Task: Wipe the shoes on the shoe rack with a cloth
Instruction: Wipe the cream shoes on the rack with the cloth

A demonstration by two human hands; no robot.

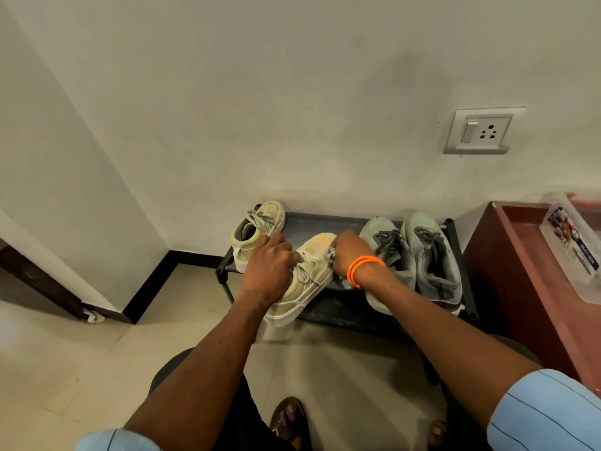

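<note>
A low black shoe rack stands against the wall. A pale yellow sneaker lies tilted over its front edge, toe toward the wall. My left hand grips it at the laces. My right hand, with orange bands at the wrist, holds a grey cloth against the sneaker's right side. The matching yellow sneaker stands at the rack's back left. Two grey sneakers sit side by side on the right of the rack.
A dark red cabinet stands right of the rack, with a clear plastic box on top. A wall socket is above. Tiled floor spreads to the left; my sandalled feet are below.
</note>
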